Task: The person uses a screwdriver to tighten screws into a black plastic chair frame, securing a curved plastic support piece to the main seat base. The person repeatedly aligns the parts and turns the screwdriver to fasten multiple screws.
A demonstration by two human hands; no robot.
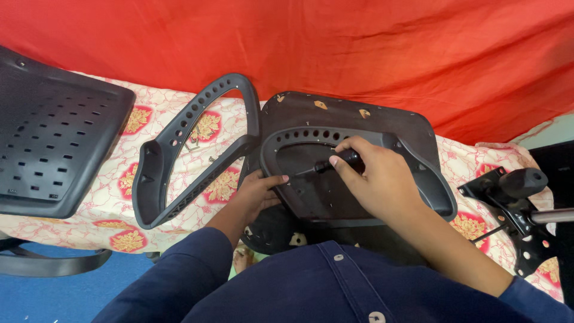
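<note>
A dark chair seat (359, 116) lies upside down on a table covered by a floral cloth. A black perforated armrest (430, 182) lies on its underside. My right hand (379, 176) is shut on a black-handled screwdriver (332, 163), whose tip points left at the armrest's bracket. My left hand (257, 191) presses on the left edge of that armrest, fingers spread, holding nothing.
A second loose armrest (179, 149) lies on the floral cloth (119, 233) to the left. A black perforated backrest (54, 143) sits at far left. A chair tilt mechanism with lever (514, 191) is at right. Red fabric (359, 48) hangs behind. Blue floor (66, 293) shows below left.
</note>
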